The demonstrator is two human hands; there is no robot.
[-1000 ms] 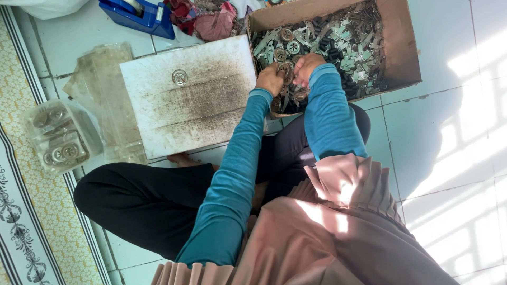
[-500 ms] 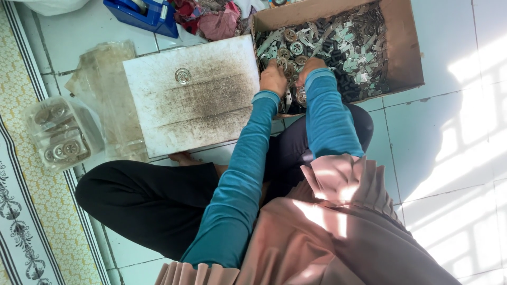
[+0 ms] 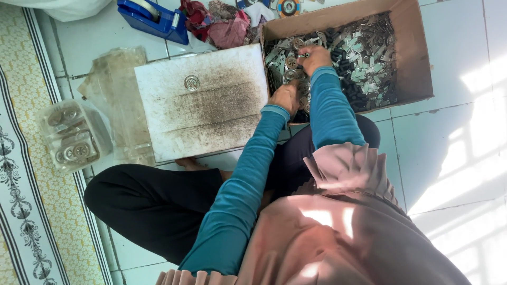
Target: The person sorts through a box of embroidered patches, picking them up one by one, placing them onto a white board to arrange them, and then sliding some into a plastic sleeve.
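An open cardboard box (image 3: 417,58) on the tiled floor holds a heap of small metal parts (image 3: 364,53), silvery plates and dark pieces. My right hand (image 3: 315,57) is inside the box over the heap, fingertips pinched on a small dark metal part. My left hand (image 3: 285,97) rests at the box's near left corner on some round metal pieces, its fingers curled under and hidden. Both arms wear teal sleeves. A dirty white board (image 3: 203,103) lies just left of the box with one round metal ring (image 3: 191,83) on it.
Clear plastic bags (image 3: 71,137) with round metal pieces lie at the left beside a patterned mat (image 3: 26,211). A blue tape dispenser (image 3: 153,18) and crumpled cloths (image 3: 222,26) sit beyond the board. My crossed legs in black fill the lower middle.
My right hand has moved away from my left hand and deeper into the box. My left hand has stayed at the box's corner.
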